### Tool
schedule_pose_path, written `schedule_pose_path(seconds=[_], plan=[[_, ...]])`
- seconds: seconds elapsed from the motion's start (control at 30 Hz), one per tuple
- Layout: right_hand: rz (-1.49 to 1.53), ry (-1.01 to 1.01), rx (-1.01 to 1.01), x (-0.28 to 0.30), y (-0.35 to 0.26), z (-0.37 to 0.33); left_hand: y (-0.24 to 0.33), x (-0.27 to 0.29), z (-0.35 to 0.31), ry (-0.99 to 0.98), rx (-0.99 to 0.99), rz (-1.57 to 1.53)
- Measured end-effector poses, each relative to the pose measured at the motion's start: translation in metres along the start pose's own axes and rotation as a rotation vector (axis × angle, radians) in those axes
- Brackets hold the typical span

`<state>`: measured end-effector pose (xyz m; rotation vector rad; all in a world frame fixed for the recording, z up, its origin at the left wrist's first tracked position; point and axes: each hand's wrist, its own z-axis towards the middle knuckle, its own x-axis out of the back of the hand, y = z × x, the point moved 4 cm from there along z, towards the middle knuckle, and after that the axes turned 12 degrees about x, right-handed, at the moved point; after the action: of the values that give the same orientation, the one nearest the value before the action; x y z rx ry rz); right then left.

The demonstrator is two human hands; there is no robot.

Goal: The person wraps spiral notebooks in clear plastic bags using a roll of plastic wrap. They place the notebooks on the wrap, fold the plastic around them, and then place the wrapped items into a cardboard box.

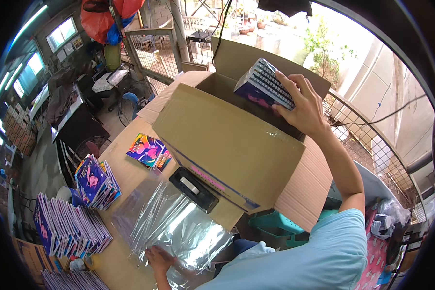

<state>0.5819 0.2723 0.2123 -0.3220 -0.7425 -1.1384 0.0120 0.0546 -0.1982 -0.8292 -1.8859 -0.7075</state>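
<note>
Counter [116,140], left: spiral-bound notebook stacks [75,227], lowest cut off. Left hand [159,260]: fingers loosely spread at clear film [179,224]; over or under it, unclear. Centre: open carton [227,145], interior mostly hidden by near side. Notebook bundle [263,84]: tilted at carton's mouth, pinched by right hand [302,101]. Step, apparently: loading; next move would call for controlled lowering.
</note>
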Motion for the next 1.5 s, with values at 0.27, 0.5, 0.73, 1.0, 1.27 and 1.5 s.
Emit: schedule_pose_path(seconds=[0.27,0.5,0.73,1.0,1.27,1.5], plan=[[0.759,-0.28,-0.31,0.006,0.029,0.022,-0.005,-0.012,0.011,-0.014,0.053,-0.022],[1.107,-0.473,0.093,-0.035,-0.087,0.043,-0.012,-0.026,0.041,-0.057,-0.032,0.108],[0.73,-0.273,0.012,-0.034,-0.024,0.082,0.009,-0.006,0.015,-0.099,0.079,0.037],[0.754,-0.733,-0.391,-0.142,0.041,0.01,0.025,0.01,-0.002,-0.055,0.131,0.056],[0.869,-1.6,-0.228,-0.306,-0.033,-0.205,0.026,0.018,-0.003,-0.049,0.1,0.048],[0.561,-1.595,0.637,-0.333,-0.058,-0.196,0.025,0.017,-0.022,-0.069,0.084,0.001]])
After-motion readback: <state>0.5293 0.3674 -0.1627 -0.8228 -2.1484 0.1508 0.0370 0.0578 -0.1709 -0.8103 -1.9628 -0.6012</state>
